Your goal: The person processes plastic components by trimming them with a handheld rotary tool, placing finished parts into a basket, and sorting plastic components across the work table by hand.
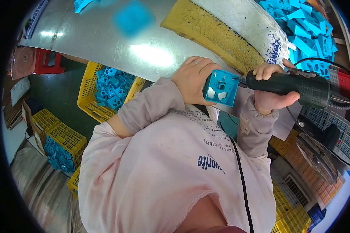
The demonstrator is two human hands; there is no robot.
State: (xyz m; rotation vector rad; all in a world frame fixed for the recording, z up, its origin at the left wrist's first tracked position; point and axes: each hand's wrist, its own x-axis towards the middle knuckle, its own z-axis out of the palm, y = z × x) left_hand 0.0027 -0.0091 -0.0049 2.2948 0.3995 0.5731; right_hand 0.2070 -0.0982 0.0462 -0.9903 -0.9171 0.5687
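Observation:
My left hand (193, 79) grips a square blue plastic housing (223, 87) over the front edge of the metal table (93, 50). The housing's open side, with a round boss inside, faces up. In my right hand (270, 91) is a dark corded power screwdriver (295, 88), lying level with its tip at the housing's right side. Whether the tip touches the housing is hard to tell. Beyond my hands lies a yellow pad (210, 33) with a white cloth (241, 21) behind it.
Many blue parts (307, 31) are heaped at the back right. A blurred blue piece (133, 19) shows at the top. Yellow crates (83, 91) of blue parts stand at left. A fan (317, 157) is at lower right; a black cord (239, 167) crosses my apron.

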